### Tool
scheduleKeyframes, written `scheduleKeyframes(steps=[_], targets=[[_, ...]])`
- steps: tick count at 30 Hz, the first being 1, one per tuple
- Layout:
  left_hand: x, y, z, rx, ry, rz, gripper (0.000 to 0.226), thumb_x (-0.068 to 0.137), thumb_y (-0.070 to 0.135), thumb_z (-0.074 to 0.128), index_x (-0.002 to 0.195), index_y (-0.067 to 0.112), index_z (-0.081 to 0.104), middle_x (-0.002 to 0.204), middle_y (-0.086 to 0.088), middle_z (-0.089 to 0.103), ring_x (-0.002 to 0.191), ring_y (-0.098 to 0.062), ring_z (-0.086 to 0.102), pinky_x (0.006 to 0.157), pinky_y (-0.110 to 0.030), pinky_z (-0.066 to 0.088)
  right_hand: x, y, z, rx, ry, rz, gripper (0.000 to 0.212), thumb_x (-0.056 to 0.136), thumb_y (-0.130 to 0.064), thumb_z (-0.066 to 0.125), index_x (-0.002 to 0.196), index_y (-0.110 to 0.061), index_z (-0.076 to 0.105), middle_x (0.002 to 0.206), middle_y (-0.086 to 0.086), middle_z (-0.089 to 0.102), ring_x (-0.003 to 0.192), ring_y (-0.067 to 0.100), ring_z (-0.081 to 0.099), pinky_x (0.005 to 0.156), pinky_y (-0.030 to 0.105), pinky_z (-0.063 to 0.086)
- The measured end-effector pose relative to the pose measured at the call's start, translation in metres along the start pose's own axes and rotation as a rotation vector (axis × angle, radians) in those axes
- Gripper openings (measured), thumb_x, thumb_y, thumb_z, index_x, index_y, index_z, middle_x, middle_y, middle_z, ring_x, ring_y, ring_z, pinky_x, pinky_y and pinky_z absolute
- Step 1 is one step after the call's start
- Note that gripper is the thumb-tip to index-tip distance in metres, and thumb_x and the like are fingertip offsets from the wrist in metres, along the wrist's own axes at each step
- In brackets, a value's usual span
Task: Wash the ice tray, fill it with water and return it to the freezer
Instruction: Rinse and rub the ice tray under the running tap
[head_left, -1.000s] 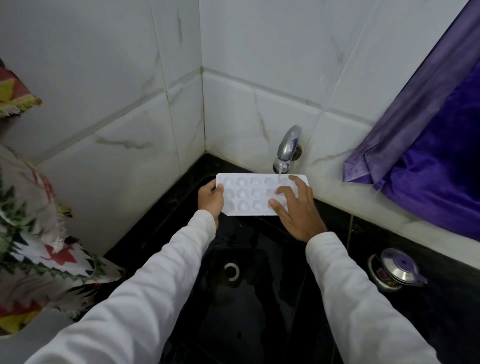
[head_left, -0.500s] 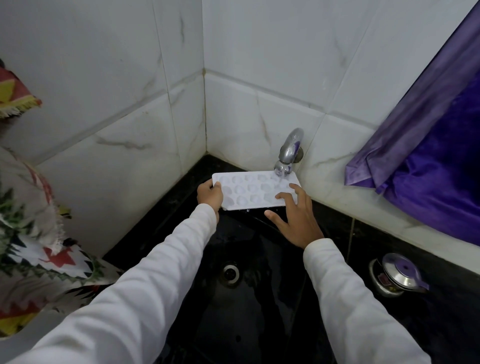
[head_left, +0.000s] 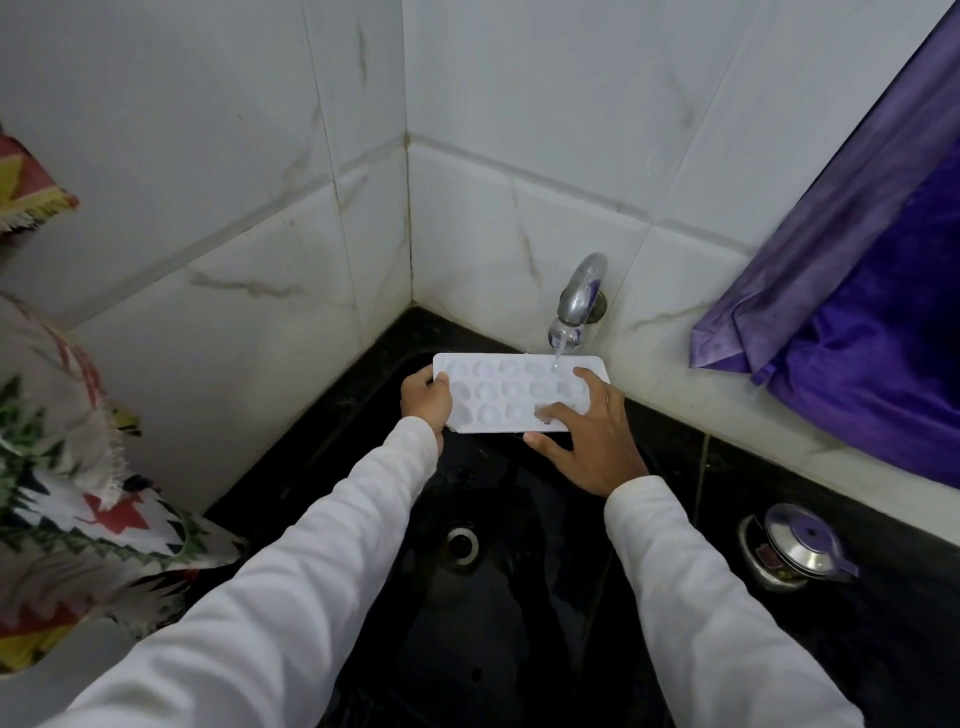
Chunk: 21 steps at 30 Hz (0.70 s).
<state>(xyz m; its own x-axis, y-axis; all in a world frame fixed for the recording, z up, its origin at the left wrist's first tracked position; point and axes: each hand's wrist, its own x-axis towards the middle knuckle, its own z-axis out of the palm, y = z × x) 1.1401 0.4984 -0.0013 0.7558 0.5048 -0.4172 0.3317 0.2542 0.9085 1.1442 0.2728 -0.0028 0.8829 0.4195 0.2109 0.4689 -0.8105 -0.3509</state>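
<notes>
Nearest the camera, two white sleeves (head_left: 291, 587) reach forward over a black sink (head_left: 467, 649), whose round metal drain (head_left: 462, 543) sits between the forearms. To the left, a patterned cloth (head_left: 78, 493) in red, green and white hangs against the tiles. On the right, a steel pot (head_left: 795, 545) with a purple-knobbed lid stands on the black counter (head_left: 883, 623) beside the basin. Further in, the left hand (head_left: 427, 401) grips the short left end of the ice tray (head_left: 511, 395), thumb on top and fingers curled round the edge. The right hand (head_left: 592, 441) lies spread across the tray's right end, fingers nearly straight on its upper face, thumb stretched along the near edge – pressing rather than clasping. The white tray is held roughly level above the far part of the basin, hollows facing up. Its far right corner sits directly under the chrome tap (head_left: 579, 296). A thin stream of water (head_left: 557, 358) falls from the spout into one of the far-row hollows, just beyond the right fingertips. Behind the tap rises the white marbled tile wall (head_left: 260, 156), meeting in a corner – and a purple cloth (head_left: 857, 322) drapes down over the ledge at the far right.
</notes>
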Motion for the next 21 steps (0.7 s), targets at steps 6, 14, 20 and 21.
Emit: scheduleKeyframes(steps=[6, 14, 20, 21], targets=[[-0.002, 0.000, 0.000, -0.034, 0.007, -0.002, 0.031, 0.103, 0.012, 0.042, 0.125, 0.010, 0.063, 0.117, -0.010, 0.067, 0.105, -0.028, 0.065, 0.095, -0.045, 0.055, -0.004, -0.004, 0.001, -0.024, 0.039, 0.011, 0.053, 0.082, -0.074, 0.049, 0.114, -0.036, 0.067, 0.152, 0.017, 0.033, 0.135, 0.038, 0.030, 0.109, 0.058, 0.033], [-0.005, -0.009, -0.012, 0.034, 0.007, 0.022, 0.030, 0.102, 0.013, 0.042, 0.121, 0.012, 0.066, 0.116, -0.008, 0.068, 0.105, -0.027, 0.065, 0.093, -0.042, 0.055, -0.014, -0.008, 0.001, 0.275, 0.081, 0.227, 0.033, 0.085, -0.049, 0.070, 0.107, -0.025, 0.063, 0.148, 0.001, 0.031, 0.137, 0.021, 0.022, 0.107, 0.033, 0.029], [-0.016, -0.020, -0.034, 0.056, 0.004, 0.044, 0.029, 0.103, 0.013, 0.041, 0.120, 0.015, 0.064, 0.111, -0.004, 0.067, 0.101, -0.023, 0.064, 0.081, -0.033, 0.052, -0.025, 0.007, 0.003, 0.565, 0.109, 0.663, 0.051, 0.095, -0.028, 0.063, 0.141, -0.011, 0.050, 0.138, 0.009, 0.054, 0.116, 0.021, 0.056, 0.107, 0.036, 0.042], [-0.018, -0.023, -0.037, 0.060, -0.001, 0.046, 0.029, 0.103, 0.013, 0.041, 0.121, 0.015, 0.064, 0.111, -0.005, 0.067, 0.101, -0.023, 0.065, 0.081, -0.033, 0.052, -0.026, 0.010, 0.004, 0.634, 0.082, 0.720, 0.051, 0.096, -0.028, 0.062, 0.142, -0.010, 0.049, 0.131, 0.008, 0.062, 0.107, 0.018, 0.060, 0.104, 0.035, 0.046]])
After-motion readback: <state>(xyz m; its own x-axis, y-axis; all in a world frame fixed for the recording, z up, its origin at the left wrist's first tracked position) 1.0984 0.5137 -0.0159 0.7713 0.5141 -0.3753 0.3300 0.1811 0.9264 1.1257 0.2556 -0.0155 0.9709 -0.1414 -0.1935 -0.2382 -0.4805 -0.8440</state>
